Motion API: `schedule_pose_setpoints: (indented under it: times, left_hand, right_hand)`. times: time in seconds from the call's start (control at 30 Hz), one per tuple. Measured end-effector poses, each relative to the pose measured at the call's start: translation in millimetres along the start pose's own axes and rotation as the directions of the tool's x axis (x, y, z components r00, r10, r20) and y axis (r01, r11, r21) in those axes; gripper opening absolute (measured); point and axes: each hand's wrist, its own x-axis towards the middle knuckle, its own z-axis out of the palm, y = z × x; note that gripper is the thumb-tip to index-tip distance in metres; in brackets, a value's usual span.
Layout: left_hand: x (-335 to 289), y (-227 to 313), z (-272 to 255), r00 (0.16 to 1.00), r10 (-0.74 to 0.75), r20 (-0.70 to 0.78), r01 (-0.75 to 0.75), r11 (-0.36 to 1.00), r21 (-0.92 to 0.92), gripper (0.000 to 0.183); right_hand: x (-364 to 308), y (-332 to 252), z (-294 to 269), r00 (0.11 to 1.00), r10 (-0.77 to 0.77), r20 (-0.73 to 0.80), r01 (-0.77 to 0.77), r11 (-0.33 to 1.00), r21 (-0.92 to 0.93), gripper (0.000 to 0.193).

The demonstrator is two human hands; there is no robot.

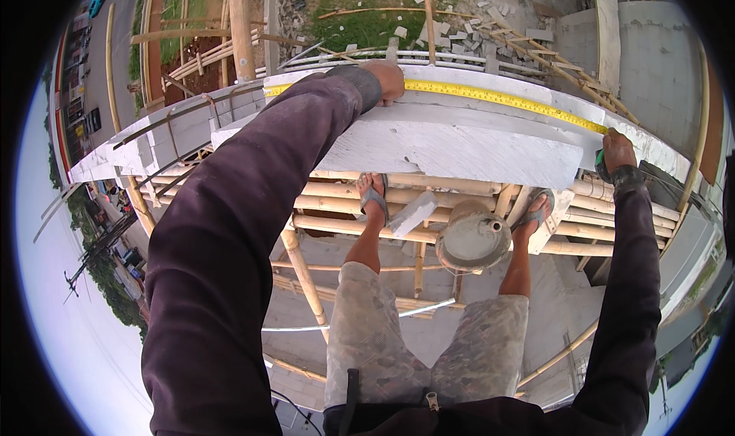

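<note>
Pinning the near end of a yellow measuring tape under your left hand, you press the fingers flat on the top of the white wall, so that hand holds the tape down rather than gripping it. Your right hand, far out to the right, is closed around what looks like the dark tape case, with the blade running taut between the two hands along the wall's far edge.

As far as I can judge, the stretch is laid out and the tape sits straight; no mark shows on the wall, so reading or marking seems left to do.

Below the wall you stand in sandals on a bamboo scaffold, one foot to each side of a grey bucket crusted with mortar. A pale block lies just left of the bucket, beside your left foot. Beyond the wall, far down, you see grass with scattered rubble and more bamboo poles; a street runs along the left rim.
</note>
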Motion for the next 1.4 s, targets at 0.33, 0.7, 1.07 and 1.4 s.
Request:
schedule_pose_setpoints:
  times: [0.33, 0.7, 1.07, 1.4]
  left_hand:
    - [-9, 16, 1, 0.986, -0.125, -0.112, 0.131, 0.990, 0.056, 0.035]
    - [-48, -38, -4, 0.921, -0.026, -0.388, 0.168, 0.927, 0.337, 0.040]
    - [-149, -36, -81, 0.550, 0.194, -0.813, 0.064, 0.960, 0.272, 0.024]
    - [-183, 40, -61, 0.442, 0.023, -0.897, -0.300, 0.946, -0.124, 0.028]
  right_hand:
    - [4, 7, -3, 0.997, -0.043, -0.065, 0.046, 0.998, 0.038, 0.031]
    - [0, 6, -36, 0.999, 0.029, -0.019, -0.030, 1.000, -0.010, 0.038]
    - [-95, -100, -197, 0.968, 0.049, -0.244, 0.048, 0.925, 0.376, 0.038]
    - [-165, -199, -251, 0.932, 0.030, -0.362, 0.179, 0.828, 0.531, 0.035]
